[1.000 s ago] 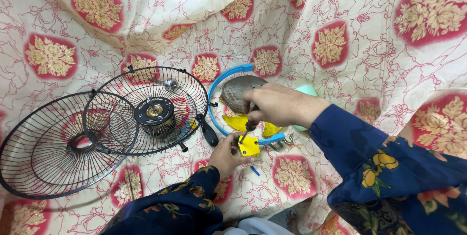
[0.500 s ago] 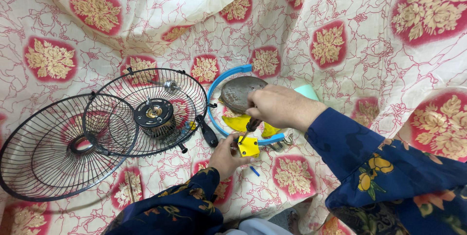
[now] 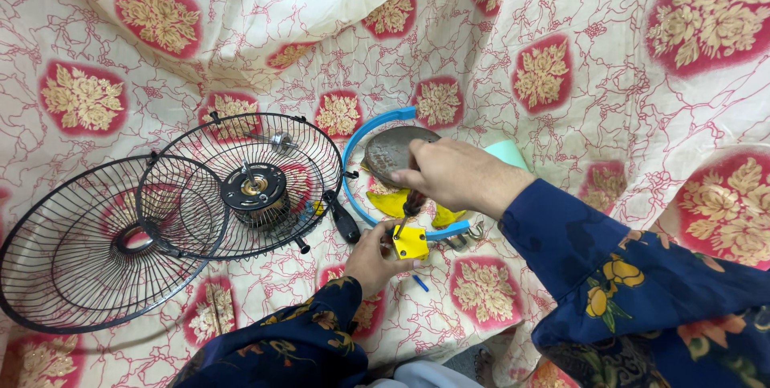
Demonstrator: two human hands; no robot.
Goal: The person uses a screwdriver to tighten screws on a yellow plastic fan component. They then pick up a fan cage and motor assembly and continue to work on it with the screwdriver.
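Note:
My left hand grips a small yellow square part low in the middle of the view. My right hand reaches in from the right and holds a dark-handled tool pointed down at the yellow part. Just behind my right hand lies a round dark metal disc inside a blue plastic ring. Yellow pieces lie under my right hand. To the left sits a black wire fan guard with a motor at its centre, overlapping a second wire guard.
Everything rests on a cream cloth with red floral patches. A black-handled tool lies beside the guard with the motor. A pale green object peeks out behind my right wrist. Small metal bits lie near the blue ring.
My hands have stayed on the yellow part and the tool, with only slight shifts. The fan guards have not moved.

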